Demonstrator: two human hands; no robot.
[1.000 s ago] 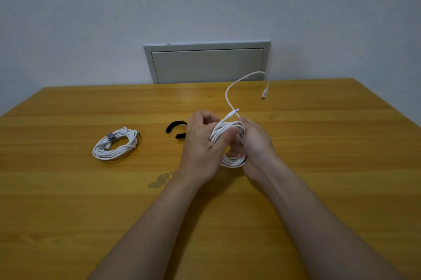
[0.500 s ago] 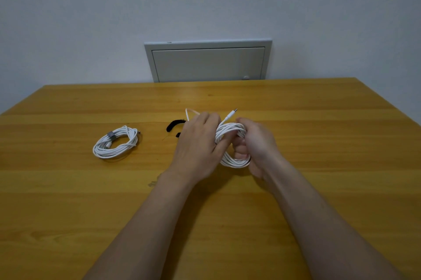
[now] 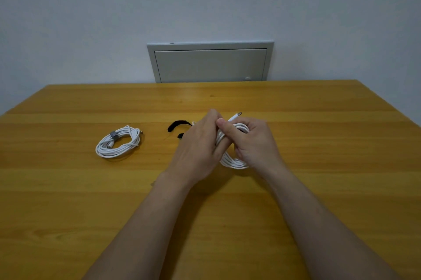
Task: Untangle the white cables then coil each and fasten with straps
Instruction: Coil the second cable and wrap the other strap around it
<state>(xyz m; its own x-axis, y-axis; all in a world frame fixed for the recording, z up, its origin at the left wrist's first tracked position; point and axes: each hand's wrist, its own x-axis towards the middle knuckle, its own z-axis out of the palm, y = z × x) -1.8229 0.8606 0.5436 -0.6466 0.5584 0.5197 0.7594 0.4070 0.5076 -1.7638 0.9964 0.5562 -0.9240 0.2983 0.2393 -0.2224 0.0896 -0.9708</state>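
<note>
Gone is the loose tail of cable that arched above the hands a second ago. It is now drawn into the bundle, and only a short end with its plug (image 3: pixel 237 116) pokes up past the knuckles.

Both hands meet over the middle of the wooden table (image 3: pixel 68 188), closed round the white cable coil (image 3: pixel 232 161). Whether the coil rests on the wood or hangs just clear of it cannot be told. The left hand (image 3: pixel 198 149), its back to the camera, curls its fingers round the coil's left side. The right hand (image 3: pixel 255 143) grips the right side, with one finger laid across the top strands toward the left hand.

A black strap (image 3: pixel 178 125) lies open in a curve on the table just beyond the left hand, partly hidden by it. Well to the left, a second white cable (image 3: pixel 118 145) lies coiled flat on the wood, bound by a grey strap (image 3: pixel 113 136). Beyond the table's far edge, a grey hatch (image 3: pixel 210 64) is set in the pale wall (image 3: pixel 91 17).
</note>
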